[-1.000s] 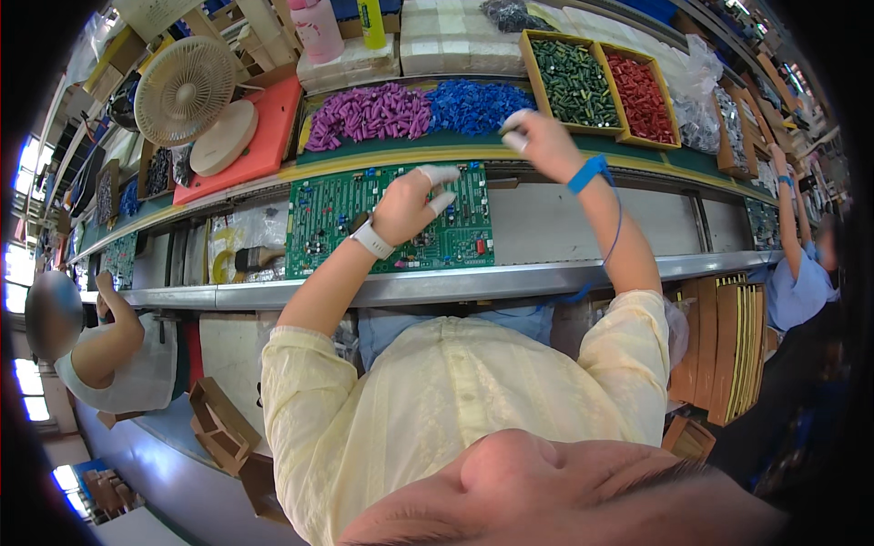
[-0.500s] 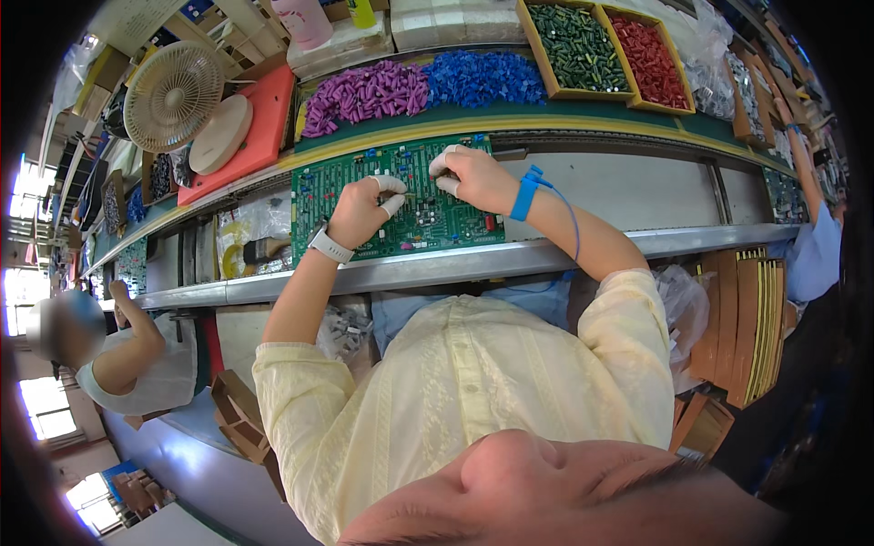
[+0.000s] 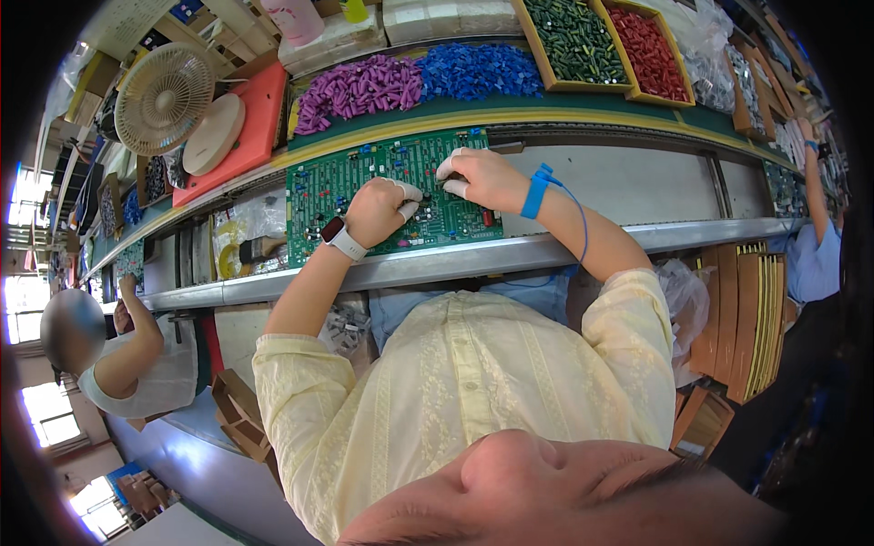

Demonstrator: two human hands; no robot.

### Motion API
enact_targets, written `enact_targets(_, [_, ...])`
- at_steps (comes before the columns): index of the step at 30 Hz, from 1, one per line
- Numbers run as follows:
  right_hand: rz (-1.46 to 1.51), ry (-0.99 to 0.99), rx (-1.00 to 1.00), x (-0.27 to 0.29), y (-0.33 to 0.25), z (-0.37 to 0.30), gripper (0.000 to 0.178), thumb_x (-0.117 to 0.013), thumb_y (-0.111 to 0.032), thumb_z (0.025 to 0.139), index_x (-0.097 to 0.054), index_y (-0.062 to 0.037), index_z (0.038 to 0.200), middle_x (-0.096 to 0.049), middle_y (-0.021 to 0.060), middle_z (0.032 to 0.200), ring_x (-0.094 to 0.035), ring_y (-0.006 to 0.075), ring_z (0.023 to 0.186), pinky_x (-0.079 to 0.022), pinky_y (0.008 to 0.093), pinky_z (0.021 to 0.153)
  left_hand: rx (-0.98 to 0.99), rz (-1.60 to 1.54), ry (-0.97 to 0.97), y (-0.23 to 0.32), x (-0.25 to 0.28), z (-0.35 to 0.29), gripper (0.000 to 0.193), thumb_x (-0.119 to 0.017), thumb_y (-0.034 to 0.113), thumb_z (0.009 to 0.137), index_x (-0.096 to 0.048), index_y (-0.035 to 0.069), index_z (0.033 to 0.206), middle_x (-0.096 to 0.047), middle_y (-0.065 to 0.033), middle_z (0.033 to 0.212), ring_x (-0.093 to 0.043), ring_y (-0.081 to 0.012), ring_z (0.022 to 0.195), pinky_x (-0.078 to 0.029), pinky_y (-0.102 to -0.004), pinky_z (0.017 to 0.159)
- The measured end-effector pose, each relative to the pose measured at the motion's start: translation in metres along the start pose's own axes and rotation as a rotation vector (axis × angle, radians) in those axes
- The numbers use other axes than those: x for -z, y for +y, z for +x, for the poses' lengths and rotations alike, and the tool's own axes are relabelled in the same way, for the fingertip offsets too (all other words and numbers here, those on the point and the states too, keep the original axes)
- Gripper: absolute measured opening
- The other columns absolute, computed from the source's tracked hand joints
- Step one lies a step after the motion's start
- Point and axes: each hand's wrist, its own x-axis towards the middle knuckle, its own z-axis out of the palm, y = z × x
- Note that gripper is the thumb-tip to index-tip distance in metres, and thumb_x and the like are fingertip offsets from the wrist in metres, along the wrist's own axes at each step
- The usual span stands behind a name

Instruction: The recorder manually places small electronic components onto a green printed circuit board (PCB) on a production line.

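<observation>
A green circuit board [image 3: 319,196] crowded with small parts lies across the metal rails in front of me. Over its middle is my left hand [image 3: 381,211], with white finger covers on and the fingertips pinched close to the board; anything between them is too small to make out. My right hand [image 3: 487,178], also in finger covers, pinches over the board's right part, its fingertips hidden against the components. A blue wrist strap [image 3: 537,191] with a cord circles my right wrist, and a watch [image 3: 341,237] sits on my left.
Beyond the board lie heaps of purple parts [image 3: 364,91] and blue parts [image 3: 478,73]. Boxes of green parts [image 3: 574,41] and red parts [image 3: 646,55] stand to their right. At left are a fan [image 3: 166,98] and a brush [image 3: 261,250]. A metal rail [image 3: 364,275] runs along the near side.
My left hand has shifted right across the board and its wrist has turned, bringing the watch face into view. My right hand has moved slightly right, still over the board.
</observation>
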Motion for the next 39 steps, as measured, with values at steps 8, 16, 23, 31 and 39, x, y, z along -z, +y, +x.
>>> enact_targets(8, [-0.141,-0.040,-0.010,-0.005,0.007,0.001,0.016,-0.060,-0.016,0.076,-0.063,-0.0078,0.090,-0.060,0.0094,0.090,-0.056,0.0258,0.089,-0.039,0.0408,0.081,-0.075,0.161,-0.054,0.004,0.001,0.006,0.010,-0.061,0.011,0.070,-0.066,0.009,0.079,-0.061,-0.0092,0.071,-0.058,-0.0274,0.070,-0.046,-0.0376,0.068])
enact_targets(16, [-0.175,-0.061,0.026,-0.004,0.003,0.003,0.014,-0.060,-0.014,0.075,-0.064,-0.0105,0.087,-0.060,0.0059,0.086,-0.055,0.0229,0.089,-0.037,0.0383,0.078,-0.213,0.270,-0.146,0.006,-0.003,0.012,0.013,-0.063,0.011,0.068,-0.065,0.010,0.081,-0.061,-0.0060,0.075,-0.056,-0.0257,0.072,-0.045,-0.0360,0.068])
enact_targets(23, [-0.191,-0.017,0.089,-0.013,0.005,0.002,0.013,-0.059,-0.009,0.073,-0.064,-0.0105,0.085,-0.060,0.0052,0.087,-0.054,0.0237,0.088,-0.035,0.0380,0.082,-0.069,0.106,0.116,0.016,0.029,-0.021,0.024,-0.064,0.015,0.074,-0.065,0.011,0.098,-0.062,-0.0090,0.079,-0.058,-0.0274,0.073,-0.046,-0.0367,0.067])
enact_targets(31, [-0.193,-0.002,0.122,-0.018,0.007,0.007,0.012,-0.057,-0.007,0.073,-0.063,-0.0115,0.082,-0.060,0.0031,0.086,-0.054,0.0218,0.087,-0.033,0.0384,0.085,0.389,-0.037,0.139,0.009,0.063,-0.149,0.026,-0.065,0.014,0.075,-0.064,0.006,0.100,-0.063,-0.0152,0.082,-0.060,-0.0272,0.069,-0.048,-0.0332,0.064])
enact_targets(39, [-0.174,-0.023,0.126,-0.016,0.005,0.007,0.015,-0.056,-0.002,0.072,-0.063,-0.0120,0.081,-0.060,0.0028,0.088,-0.054,0.0222,0.088,-0.033,0.0376,0.086,0.824,-0.021,-0.089,-0.004,0.062,-0.245,0.018,-0.064,0.014,0.072,-0.066,0.000,0.083,-0.058,-0.0196,0.067,-0.057,-0.0338,0.061,-0.046,-0.0391,0.058])
